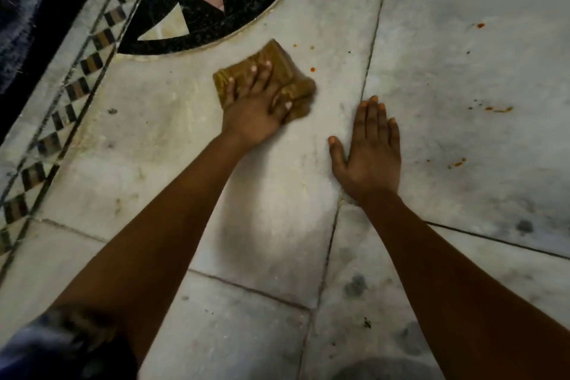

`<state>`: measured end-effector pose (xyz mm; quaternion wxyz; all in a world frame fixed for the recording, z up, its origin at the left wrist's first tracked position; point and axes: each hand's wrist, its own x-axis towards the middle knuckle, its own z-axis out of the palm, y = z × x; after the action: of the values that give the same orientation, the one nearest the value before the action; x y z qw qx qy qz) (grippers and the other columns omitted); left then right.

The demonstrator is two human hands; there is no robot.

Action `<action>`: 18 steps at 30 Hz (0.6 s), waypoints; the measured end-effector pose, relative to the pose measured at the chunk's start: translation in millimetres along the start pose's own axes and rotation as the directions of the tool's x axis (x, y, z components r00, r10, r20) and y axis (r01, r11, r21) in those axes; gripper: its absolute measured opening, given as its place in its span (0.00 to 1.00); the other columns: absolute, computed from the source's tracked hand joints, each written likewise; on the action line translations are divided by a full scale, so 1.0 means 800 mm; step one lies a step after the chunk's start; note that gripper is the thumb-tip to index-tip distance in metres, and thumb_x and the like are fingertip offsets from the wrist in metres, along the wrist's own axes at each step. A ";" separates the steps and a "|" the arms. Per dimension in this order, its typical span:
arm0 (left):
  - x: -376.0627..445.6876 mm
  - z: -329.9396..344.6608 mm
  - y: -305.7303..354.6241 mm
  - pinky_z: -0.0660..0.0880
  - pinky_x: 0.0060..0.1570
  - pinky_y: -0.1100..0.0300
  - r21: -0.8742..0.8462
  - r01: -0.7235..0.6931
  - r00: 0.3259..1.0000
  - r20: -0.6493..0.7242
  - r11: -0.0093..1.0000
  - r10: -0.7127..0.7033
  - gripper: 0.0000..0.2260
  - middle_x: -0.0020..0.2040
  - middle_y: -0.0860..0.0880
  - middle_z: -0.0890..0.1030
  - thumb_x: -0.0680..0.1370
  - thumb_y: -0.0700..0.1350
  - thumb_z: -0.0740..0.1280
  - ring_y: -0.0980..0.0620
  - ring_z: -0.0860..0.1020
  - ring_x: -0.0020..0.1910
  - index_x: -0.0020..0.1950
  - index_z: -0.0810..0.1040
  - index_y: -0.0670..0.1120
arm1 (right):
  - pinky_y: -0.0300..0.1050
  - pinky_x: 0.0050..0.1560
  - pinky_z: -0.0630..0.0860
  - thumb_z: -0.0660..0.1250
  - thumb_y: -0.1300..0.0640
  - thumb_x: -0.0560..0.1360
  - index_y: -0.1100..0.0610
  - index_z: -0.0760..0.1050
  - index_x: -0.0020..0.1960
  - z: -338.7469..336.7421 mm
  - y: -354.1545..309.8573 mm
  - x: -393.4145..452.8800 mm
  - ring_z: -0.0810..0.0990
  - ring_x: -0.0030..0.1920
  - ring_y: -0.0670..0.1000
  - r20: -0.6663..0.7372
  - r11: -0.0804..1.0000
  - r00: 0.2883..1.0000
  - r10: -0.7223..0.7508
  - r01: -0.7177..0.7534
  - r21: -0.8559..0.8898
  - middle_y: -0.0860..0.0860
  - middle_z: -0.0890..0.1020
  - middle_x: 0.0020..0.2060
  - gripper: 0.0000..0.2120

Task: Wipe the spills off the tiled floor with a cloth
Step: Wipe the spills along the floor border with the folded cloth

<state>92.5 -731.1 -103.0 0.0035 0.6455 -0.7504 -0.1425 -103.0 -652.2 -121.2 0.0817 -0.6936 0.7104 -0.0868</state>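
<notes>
A folded mustard-brown cloth point(277, 63) lies on the pale marble floor point(271, 182), and my left hand point(256, 108) presses down on it with spread fingers. Its right edge is blurred. Small orange-red spill drops point(312, 69) dot the tile just right of the cloth. More orange smears point(499, 109) and specks point(459, 162) mark the tile to the right, with one drop point(480, 25) farther away. My right hand point(368, 151) rests flat on the floor, fingers together, holding nothing, beside a tile joint.
A black inlaid medallion with cream and pink triangles point(209, 0) sits at the top left. A checkered border strip point(71, 92) runs along the left. Dark fabric point(18, 9) lies at the far left. Grey smudges point(356, 285) mark the near tiles.
</notes>
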 end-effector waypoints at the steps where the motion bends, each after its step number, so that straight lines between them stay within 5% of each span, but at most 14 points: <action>1: -0.021 0.004 -0.010 0.39 0.71 0.49 0.003 -0.058 0.998 -0.020 0.998 0.058 0.24 0.78 0.51 0.48 0.80 0.57 0.52 0.50 0.45 0.76 0.75 0.53 0.56 | 0.49 0.74 0.42 0.46 0.40 0.76 0.62 0.46 0.76 0.000 0.000 -0.001 0.48 0.76 0.55 0.004 1.000 1.000 0.001 -0.001 0.001 0.59 0.50 0.76 0.36; 3: -0.050 0.002 -0.039 0.39 0.71 0.51 -0.001 -0.089 0.995 -0.040 0.996 0.089 0.24 0.78 0.52 0.49 0.79 0.59 0.52 0.50 0.46 0.76 0.75 0.53 0.58 | 0.49 0.74 0.41 0.46 0.40 0.76 0.62 0.46 0.76 0.001 0.000 -0.001 0.48 0.76 0.55 -0.002 1.000 1.000 0.010 -0.010 -0.003 0.58 0.50 0.76 0.36; 6: -0.010 -0.012 -0.056 0.38 0.71 0.48 -0.081 0.089 0.995 -0.026 0.993 -0.091 0.25 0.78 0.50 0.49 0.81 0.57 0.52 0.49 0.45 0.76 0.76 0.51 0.54 | 0.48 0.74 0.40 0.46 0.40 0.77 0.61 0.45 0.76 0.003 0.001 0.000 0.47 0.76 0.55 -0.007 1.000 1.000 0.007 -0.007 0.001 0.58 0.49 0.76 0.36; 11: 0.109 -0.026 0.019 0.34 0.71 0.43 -0.263 0.211 0.977 0.075 0.941 -0.198 0.24 0.78 0.50 0.45 0.80 0.58 0.50 0.48 0.41 0.76 0.76 0.52 0.55 | 0.48 0.74 0.40 0.49 0.41 0.78 0.61 0.45 0.76 0.004 0.001 -0.001 0.48 0.76 0.55 -0.021 1.000 1.000 0.007 -0.007 0.007 0.58 0.49 0.76 0.35; 18: 0.025 0.004 0.032 0.37 0.70 0.46 0.003 -0.234 0.971 0.037 0.972 0.234 0.27 0.78 0.53 0.45 0.77 0.64 0.53 0.50 0.43 0.76 0.74 0.50 0.62 | 0.49 0.74 0.41 0.49 0.42 0.78 0.61 0.46 0.76 -0.001 0.001 0.000 0.47 0.76 0.55 0.000 1.000 1.000 -0.001 0.001 0.028 0.59 0.50 0.76 0.35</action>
<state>64.0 -747.0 -104.0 0.0044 0.5497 -0.8217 -0.1502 -103.6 -652.0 -120.9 0.0913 -0.6928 0.7088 -0.0965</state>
